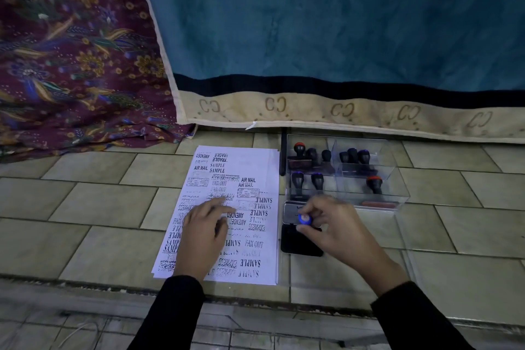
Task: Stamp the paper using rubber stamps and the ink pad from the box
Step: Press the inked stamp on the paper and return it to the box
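Observation:
A white paper (255, 167) covered with many black stamp prints lies on the tiled floor. My left hand (206, 231) rests flat on it, fingers spread. To its right sits an open black ink pad (298, 244) with its lid raised behind it. My right hand (332, 227) pinches a rubber stamp (304, 219) with a blue-topped knob and holds it down on the pad. Behind the pad stands a clear plastic box (397, 179) holding several black-handled stamps, two of them with orange tops.
A blue, red and beige cloth (341, 37) hangs just behind the box. A purple floral fabric (71, 51) lies at the back left. The clear box lid (412, 270) lies flat on the floor under my right forearm. A floor ledge (113, 284) runs along the near edge.

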Demonstrator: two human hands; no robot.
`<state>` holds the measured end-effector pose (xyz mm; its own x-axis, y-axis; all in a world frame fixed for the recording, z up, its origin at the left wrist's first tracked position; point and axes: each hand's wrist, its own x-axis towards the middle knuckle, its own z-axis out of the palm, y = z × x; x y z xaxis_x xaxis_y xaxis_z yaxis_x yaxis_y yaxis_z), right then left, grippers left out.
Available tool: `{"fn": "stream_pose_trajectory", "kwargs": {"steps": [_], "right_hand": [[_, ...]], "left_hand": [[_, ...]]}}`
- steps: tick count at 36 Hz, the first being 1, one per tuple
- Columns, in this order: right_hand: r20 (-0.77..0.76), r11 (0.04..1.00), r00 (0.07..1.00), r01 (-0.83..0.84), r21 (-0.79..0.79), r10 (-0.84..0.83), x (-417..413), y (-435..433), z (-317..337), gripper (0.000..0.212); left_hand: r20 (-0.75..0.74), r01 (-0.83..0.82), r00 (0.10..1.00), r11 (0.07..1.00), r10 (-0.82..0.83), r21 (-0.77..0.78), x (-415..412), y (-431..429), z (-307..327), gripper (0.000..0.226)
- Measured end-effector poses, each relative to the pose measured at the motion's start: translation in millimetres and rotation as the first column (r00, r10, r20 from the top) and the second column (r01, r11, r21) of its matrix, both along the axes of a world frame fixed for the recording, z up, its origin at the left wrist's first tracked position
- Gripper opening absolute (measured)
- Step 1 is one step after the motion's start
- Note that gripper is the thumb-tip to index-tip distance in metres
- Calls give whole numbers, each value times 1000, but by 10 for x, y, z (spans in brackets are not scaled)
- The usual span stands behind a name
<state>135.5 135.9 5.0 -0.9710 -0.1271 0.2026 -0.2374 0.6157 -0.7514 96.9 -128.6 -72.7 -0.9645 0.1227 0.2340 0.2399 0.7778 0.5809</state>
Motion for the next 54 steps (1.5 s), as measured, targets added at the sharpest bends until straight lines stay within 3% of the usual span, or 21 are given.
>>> {"fn": "stream_pose_trajectory", "kwargs": {"steps": [5, 11, 16, 32, 48, 54], "right_hand": [[-99, 988, 991, 77, -138, -91, -381, -226, 227, 17], [-127, 997, 992, -11, 72, 20, -887, -479, 160, 17], [-54, 976, 998, -18, 217, 31, -1052, -506, 0, 12], [-24, 952, 999, -12, 307, 21, -1074, -585, -112, 8], [-5, 943, 1000, 0, 333, 2, -1043, -623, -92, 16], [-11, 971, 999, 43, 236, -41, -1056, -600, -81, 14]], "left_hand": [[-13, 5, 1000, 1000, -5, -12, -6, -3, -5, 32], [-27, 1, 1000, 1000, -1, -2, -18, -10, -26, 32], [-16, -6, 1000, 1000, 6, -8, -29, -4, -29, 36], [-6, -7, 1000, 1000, 7, -5, -27, 0, -25, 28], [5, -4, 1000, 1000, 4, -23, -15, 7, -23, 34], [-1, 2, 1000, 999, -3, -38, -20, 0, -18, 33]]}}
